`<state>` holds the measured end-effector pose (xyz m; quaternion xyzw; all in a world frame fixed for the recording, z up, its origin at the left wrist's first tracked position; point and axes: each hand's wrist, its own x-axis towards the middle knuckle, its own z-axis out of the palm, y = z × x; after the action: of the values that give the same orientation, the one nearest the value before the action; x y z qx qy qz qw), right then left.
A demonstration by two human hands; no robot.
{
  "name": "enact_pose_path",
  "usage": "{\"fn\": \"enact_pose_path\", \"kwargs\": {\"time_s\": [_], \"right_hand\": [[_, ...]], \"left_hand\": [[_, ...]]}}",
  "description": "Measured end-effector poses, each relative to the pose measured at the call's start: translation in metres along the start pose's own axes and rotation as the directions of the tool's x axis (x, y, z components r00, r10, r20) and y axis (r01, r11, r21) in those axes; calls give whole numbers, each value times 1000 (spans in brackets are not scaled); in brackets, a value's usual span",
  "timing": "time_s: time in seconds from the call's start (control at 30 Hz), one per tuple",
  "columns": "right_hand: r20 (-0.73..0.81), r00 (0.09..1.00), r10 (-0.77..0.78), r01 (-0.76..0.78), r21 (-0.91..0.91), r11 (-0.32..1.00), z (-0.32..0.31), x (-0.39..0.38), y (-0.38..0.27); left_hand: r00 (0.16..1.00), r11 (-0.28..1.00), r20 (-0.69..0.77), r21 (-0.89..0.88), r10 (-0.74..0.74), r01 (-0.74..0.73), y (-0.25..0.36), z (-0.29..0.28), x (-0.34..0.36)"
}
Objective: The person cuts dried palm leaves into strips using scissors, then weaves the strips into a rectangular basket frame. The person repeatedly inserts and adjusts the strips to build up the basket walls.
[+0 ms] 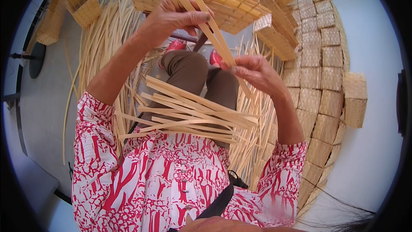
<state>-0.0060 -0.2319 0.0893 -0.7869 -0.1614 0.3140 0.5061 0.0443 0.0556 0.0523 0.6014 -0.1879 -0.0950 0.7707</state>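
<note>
Two hands pinch one bamboo strip: left hand high, right hand low; loose strips cross our lap unwoven; finished baskets stacked along the floor's right edge.

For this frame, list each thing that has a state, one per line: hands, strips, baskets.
left hand: raised, fingers pinched on the long bamboo strips
right hand: closed on the same strips lower down
long bamboo strips: held taut between both hands, slanting
loose strips on lap: lying crossed, unwoven
strip pile on floor: spread loose
woven baskets: finished, stacked in rows
small basket: tilted, open
</note>
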Motion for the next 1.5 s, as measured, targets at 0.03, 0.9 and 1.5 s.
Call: {"fn": "enact_pose_path", "kwargs": {"time_s": [0.03,0.9,1.5], "right_hand": [[-5,1000,-21,21,-58,998,-2,2,0],[11,992,123,-121,294,948,25,-6,-1],[67,989,134,-147,262,954,24,-8,3]], "left_hand": [[1000,1000,-19,28,13,-13,0,-2,-1],[993,995,-105,-87,-57,48,-3,-4,-3],[985,944,-41,-295,-167,148,6,2,-12]]}}
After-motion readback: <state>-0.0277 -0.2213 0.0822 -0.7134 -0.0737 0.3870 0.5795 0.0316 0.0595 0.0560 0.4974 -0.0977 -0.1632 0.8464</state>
